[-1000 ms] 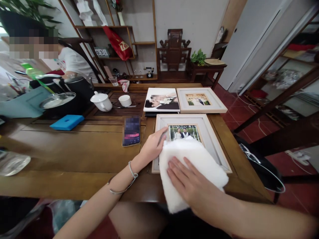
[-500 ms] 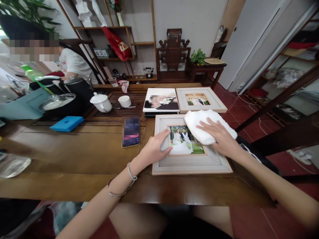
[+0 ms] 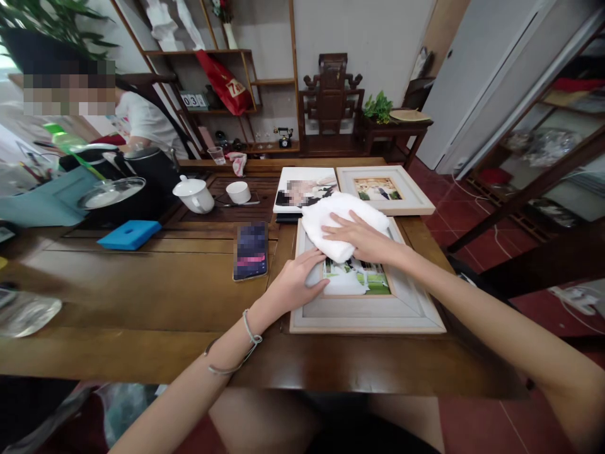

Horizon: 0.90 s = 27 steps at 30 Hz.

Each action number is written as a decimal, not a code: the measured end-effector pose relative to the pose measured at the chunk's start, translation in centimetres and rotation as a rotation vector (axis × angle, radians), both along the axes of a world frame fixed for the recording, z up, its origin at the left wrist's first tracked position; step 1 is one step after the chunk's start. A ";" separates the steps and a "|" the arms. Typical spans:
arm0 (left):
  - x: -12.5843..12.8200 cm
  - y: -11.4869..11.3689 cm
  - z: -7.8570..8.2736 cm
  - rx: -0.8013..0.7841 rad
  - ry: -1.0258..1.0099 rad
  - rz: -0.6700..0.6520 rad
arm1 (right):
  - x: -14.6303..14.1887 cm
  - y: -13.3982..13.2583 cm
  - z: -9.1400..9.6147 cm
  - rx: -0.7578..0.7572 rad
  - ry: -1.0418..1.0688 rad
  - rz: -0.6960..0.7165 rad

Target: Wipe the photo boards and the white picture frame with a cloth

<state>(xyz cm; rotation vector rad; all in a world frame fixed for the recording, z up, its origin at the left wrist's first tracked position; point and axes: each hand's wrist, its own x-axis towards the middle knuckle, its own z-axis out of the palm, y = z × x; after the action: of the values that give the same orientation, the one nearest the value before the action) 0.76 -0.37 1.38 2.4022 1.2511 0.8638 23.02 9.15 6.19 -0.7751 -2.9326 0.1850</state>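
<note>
A pale framed photo (image 3: 368,309) lies flat on the wooden table (image 3: 142,284) in front of me. My left hand (image 3: 295,284) rests on the frame's left side, fingers stretched flat, holding it down. My right hand (image 3: 362,238) presses flat on a white cloth (image 3: 331,217) that covers the top of the frame and its picture. Only the lower part of the photo shows below the cloth.
Behind the frame lie a frameless photo print (image 3: 305,189) and a second framed photo (image 3: 382,189). A phone (image 3: 250,251) lies left of the frame. A white teapot (image 3: 193,194), cup (image 3: 237,192), blue sponge (image 3: 128,234) and kettle (image 3: 146,167) stand further left. A person (image 3: 137,120) sits at the far left.
My right hand swept the cloth from the frame's near edge up to its far right corner, then left across the top. The left hand stayed on the frame.
</note>
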 end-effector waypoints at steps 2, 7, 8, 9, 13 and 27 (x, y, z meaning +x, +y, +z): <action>0.0 0.1 -0.3 0.007 -0.004 0.019 | 1.9 -0.8 0.3 0.010 -0.033 -0.022; 0.2 0.1 -0.4 0.011 -0.010 0.052 | 3.6 -6.5 0.6 0.160 -0.153 -0.279; 0.3 0.1 -0.3 0.008 -0.010 0.061 | 3.2 -8.1 0.7 0.179 -0.162 -0.318; 0.3 0.1 -0.3 0.004 -0.009 0.070 | 2.7 -9.8 0.7 0.180 -0.164 -0.339; 0.1 0.2 -0.3 -0.003 -0.011 0.066 | 0.9 -15.5 1.0 0.018 -0.034 -0.208; 0.1 0.2 0.2 -0.049 0.053 0.050 | 8.7 -7.8 -1.5 0.294 0.062 -0.261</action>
<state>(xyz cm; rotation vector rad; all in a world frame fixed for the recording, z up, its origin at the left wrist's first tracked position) 0.91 -0.19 1.60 2.3799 1.3413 0.7784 31.73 1.38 4.65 -1.0643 -2.6776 -0.2329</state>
